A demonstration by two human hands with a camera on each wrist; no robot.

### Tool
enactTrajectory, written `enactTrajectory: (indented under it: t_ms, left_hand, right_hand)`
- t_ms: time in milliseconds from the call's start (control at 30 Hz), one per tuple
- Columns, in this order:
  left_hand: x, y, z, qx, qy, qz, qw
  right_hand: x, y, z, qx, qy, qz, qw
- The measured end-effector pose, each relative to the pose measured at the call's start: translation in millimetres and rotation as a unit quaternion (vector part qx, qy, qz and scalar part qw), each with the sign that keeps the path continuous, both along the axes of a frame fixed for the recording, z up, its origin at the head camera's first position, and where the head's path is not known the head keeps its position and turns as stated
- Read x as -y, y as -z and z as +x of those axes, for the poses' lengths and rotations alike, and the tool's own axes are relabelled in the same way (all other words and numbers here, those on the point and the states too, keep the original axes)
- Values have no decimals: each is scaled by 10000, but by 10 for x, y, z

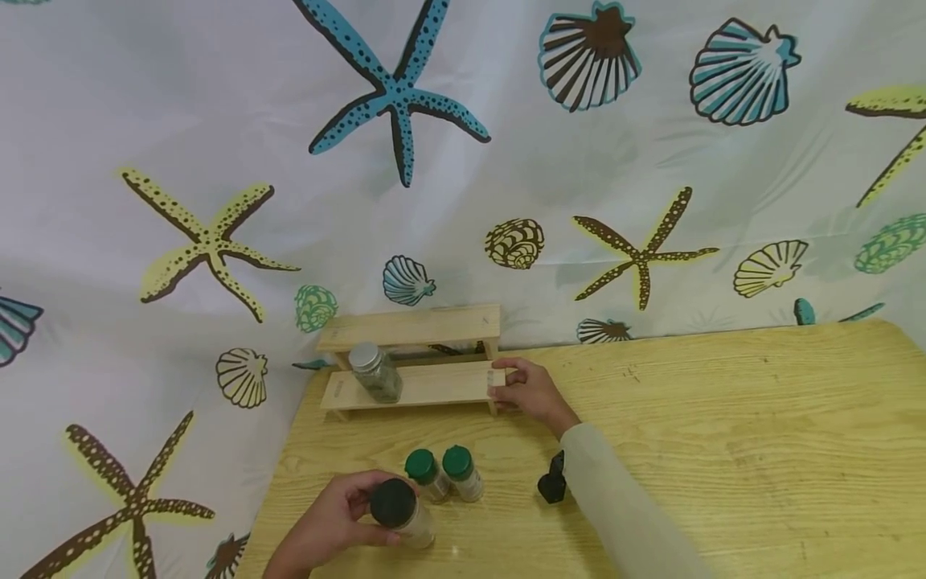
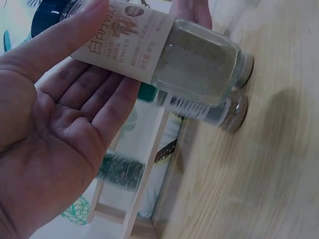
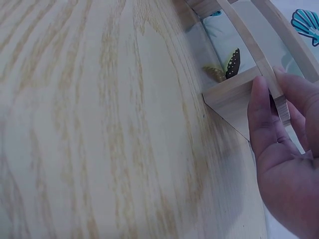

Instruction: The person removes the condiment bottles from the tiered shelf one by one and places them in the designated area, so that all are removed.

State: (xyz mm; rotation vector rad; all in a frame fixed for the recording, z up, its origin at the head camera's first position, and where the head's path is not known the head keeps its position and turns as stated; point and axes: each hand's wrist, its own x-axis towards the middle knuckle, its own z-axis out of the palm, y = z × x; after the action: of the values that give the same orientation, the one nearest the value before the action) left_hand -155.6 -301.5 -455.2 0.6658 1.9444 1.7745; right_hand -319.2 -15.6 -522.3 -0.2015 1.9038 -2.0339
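Observation:
My left hand (image 1: 338, 515) grips a white pepper powder jar (image 2: 132, 42), a clear bottle with a black lid and a pale label, thumb on one side and fingers on the other. Just beyond it two green-capped spice jars (image 1: 463, 474) stand side by side on the table. At the back, my right hand (image 1: 531, 392) pinches the right end of the lower step of a two-tier wooden rack (image 1: 441, 383); the right wrist view shows thumb and fingers on either side of that board (image 3: 281, 107). A silver-lidded jar of dried herbs (image 1: 376, 374) stands on the lower step's left part.
A small black object (image 1: 552, 482) lies on the wood-grain table (image 1: 723, 402) beside the right forearm. Behind the rack hangs a white cloth (image 1: 463, 201) printed with starfish and shells; it also runs along the left side.

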Motion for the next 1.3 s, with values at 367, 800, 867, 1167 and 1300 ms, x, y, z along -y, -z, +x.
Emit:
enactTrajectory:
  t_ms: [367, 800, 867, 1167, 1300]
  left_hand:
    - [-392, 163, 130, 664, -670, -546, 9940]
    - [-661, 394, 139, 860, -1326, -859, 9837]
    - [-671, 389, 135, 836, -1351, -884, 9833]
    - [-668, 369, 121, 644, -1325, -914, 9849]
    - [-663, 370, 124, 666, -1321, -949, 9844]
  right_hand:
    - [-4, -7, 16, -28, -42, -53, 10000]
    - [-10, -26, 31, -119, -14, -30, 9999]
    - [-8, -33, 30, -108, -17, -35, 9999]
    - [-3, -42, 23, -11, 13, -4, 10000]
    - [-3, -30, 30, 0, 14, -16, 10000]
